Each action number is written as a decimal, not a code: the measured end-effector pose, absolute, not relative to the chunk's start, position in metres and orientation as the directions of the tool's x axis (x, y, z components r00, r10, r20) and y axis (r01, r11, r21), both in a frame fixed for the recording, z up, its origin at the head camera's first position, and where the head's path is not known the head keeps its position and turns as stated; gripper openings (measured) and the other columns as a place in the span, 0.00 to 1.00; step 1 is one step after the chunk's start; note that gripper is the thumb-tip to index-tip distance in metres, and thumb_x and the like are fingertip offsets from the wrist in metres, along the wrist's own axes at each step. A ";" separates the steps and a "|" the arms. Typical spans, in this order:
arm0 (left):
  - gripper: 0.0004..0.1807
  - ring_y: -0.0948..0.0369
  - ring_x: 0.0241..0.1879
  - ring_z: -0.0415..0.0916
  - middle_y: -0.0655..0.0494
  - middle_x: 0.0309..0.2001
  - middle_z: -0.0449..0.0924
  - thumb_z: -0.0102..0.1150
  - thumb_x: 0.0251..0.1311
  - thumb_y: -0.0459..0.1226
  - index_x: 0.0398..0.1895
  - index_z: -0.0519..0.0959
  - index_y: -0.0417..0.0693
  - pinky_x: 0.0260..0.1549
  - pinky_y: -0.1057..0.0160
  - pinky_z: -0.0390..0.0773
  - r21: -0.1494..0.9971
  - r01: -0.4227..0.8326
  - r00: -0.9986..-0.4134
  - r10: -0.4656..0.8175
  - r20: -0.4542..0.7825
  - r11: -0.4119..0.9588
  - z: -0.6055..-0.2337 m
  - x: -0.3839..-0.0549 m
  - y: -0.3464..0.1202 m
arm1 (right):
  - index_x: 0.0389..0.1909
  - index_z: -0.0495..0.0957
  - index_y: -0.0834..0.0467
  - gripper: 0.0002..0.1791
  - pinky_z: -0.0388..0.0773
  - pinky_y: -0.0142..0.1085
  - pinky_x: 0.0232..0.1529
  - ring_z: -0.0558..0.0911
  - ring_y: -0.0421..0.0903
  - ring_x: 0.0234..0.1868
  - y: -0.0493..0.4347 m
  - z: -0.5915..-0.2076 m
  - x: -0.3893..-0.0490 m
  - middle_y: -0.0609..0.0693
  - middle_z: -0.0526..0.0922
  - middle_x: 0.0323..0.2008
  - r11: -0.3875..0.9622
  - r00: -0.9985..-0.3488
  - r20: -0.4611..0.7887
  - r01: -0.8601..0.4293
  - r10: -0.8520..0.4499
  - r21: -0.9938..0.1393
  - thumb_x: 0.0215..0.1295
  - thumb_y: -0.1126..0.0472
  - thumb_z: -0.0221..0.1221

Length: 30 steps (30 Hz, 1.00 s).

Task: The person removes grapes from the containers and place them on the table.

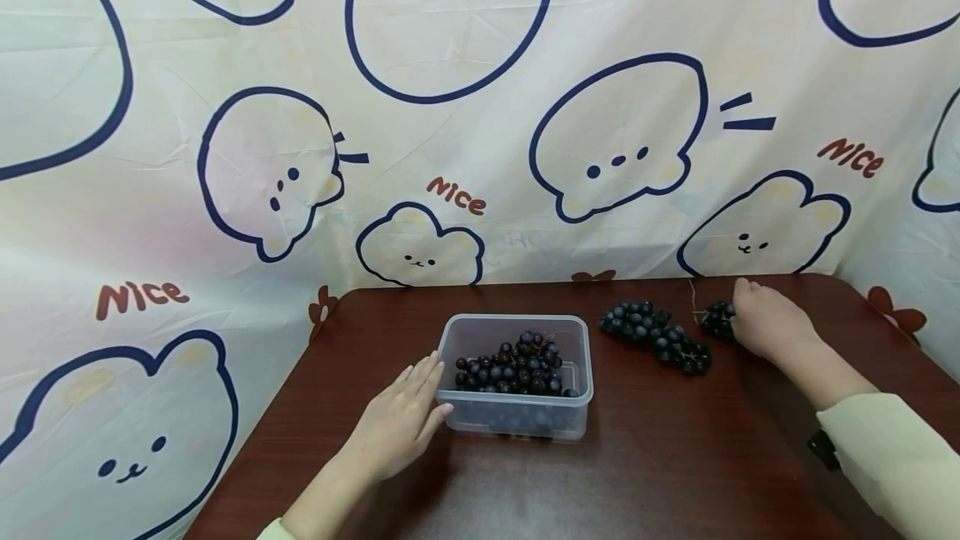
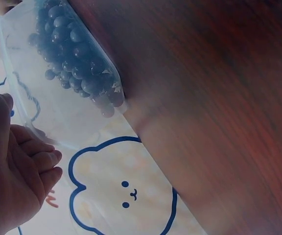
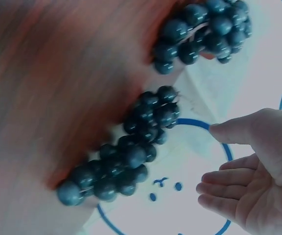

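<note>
A clear plastic container (image 1: 513, 419) holds a heap of dark grapes (image 1: 513, 369); the grapes (image 2: 72, 54) also show through its wall in the left wrist view. My left hand (image 1: 401, 415) rests along the container's left side, fingers extended at the rim and thumb by the front corner. To the right, my right hand (image 1: 772, 323) is beside a small bunch of dark grapes (image 1: 717, 321), partly covering it in the head view. In the right wrist view, that hand (image 3: 248, 176) has its thumb spread from its fingers, with a gap to the grapes.
A longer bunch of dark grapes (image 1: 652, 336) lies between the container and my right hand. Everything stands on a dark brown wooden table (image 1: 637, 473). Behind the table's back edge hangs a pale cloth (image 1: 465, 148) printed with blue cartoon outlines.
</note>
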<state>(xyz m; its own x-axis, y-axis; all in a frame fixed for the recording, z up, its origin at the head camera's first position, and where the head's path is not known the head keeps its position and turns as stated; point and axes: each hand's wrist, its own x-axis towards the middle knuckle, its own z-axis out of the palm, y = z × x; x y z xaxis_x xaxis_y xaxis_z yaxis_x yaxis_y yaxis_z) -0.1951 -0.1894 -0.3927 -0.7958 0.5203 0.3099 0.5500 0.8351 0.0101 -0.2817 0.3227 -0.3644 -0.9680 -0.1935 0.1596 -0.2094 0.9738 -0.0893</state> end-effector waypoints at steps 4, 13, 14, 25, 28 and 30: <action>0.32 0.53 0.70 0.59 0.41 0.69 0.63 0.52 0.70 0.47 0.67 0.67 0.32 0.67 0.53 0.59 0.004 0.548 -0.795 0.519 0.314 0.837 -0.393 -0.195 -0.189 | 0.54 0.61 0.87 0.27 0.77 0.58 0.41 0.77 0.71 0.43 0.310 -0.358 -0.277 0.81 0.73 0.45 0.962 -0.944 0.242 -0.255 -0.224 -0.102 0.59 0.72 0.57; 0.32 0.52 0.69 0.59 0.40 0.69 0.63 0.51 0.70 0.47 0.67 0.67 0.31 0.67 0.53 0.59 -0.015 0.543 -0.794 0.520 0.314 0.839 -0.394 -0.195 -0.188 | 0.47 0.67 0.81 0.21 0.79 0.54 0.30 0.80 0.65 0.33 0.279 -0.346 -0.269 0.72 0.77 0.33 0.947 -0.895 0.365 -0.308 -0.257 -0.087 0.61 0.69 0.60; 0.32 0.52 0.69 0.59 0.40 0.69 0.63 0.51 0.70 0.47 0.67 0.67 0.31 0.67 0.53 0.59 -0.013 0.543 -0.795 0.520 0.313 0.839 -0.394 -0.195 -0.188 | 0.50 0.66 0.82 0.23 0.79 0.55 0.32 0.80 0.67 0.36 0.276 -0.345 -0.268 0.75 0.76 0.37 0.944 -0.885 0.383 -0.318 -0.264 -0.084 0.61 0.69 0.60; 0.32 0.52 0.69 0.59 0.40 0.69 0.62 0.51 0.70 0.48 0.67 0.66 0.31 0.67 0.53 0.59 -0.012 0.541 -0.799 0.518 0.304 0.841 -0.394 -0.196 -0.187 | 0.57 0.65 0.81 0.29 0.79 0.58 0.41 0.77 0.70 0.49 0.243 -0.338 -0.263 0.78 0.74 0.50 0.892 -0.752 0.547 -0.452 -0.367 -0.024 0.58 0.70 0.63; 0.32 0.52 0.69 0.59 0.40 0.69 0.62 0.51 0.71 0.48 0.67 0.66 0.30 0.68 0.53 0.58 -0.008 0.539 -0.803 0.517 0.298 0.842 -0.394 -0.196 -0.187 | 0.57 0.66 0.81 0.29 0.78 0.58 0.44 0.77 0.68 0.50 0.233 -0.336 -0.264 0.77 0.75 0.51 0.883 -0.743 0.554 -0.468 -0.376 -0.029 0.59 0.70 0.63; 0.32 0.52 0.70 0.59 0.40 0.69 0.62 0.50 0.71 0.48 0.67 0.66 0.31 0.68 0.53 0.58 -0.008 0.537 -0.805 0.515 0.295 0.844 -0.394 -0.196 -0.187 | 0.57 0.66 0.80 0.28 0.78 0.57 0.47 0.77 0.67 0.52 0.224 -0.334 -0.264 0.76 0.75 0.52 0.878 -0.740 0.552 -0.477 -0.384 -0.029 0.60 0.69 0.63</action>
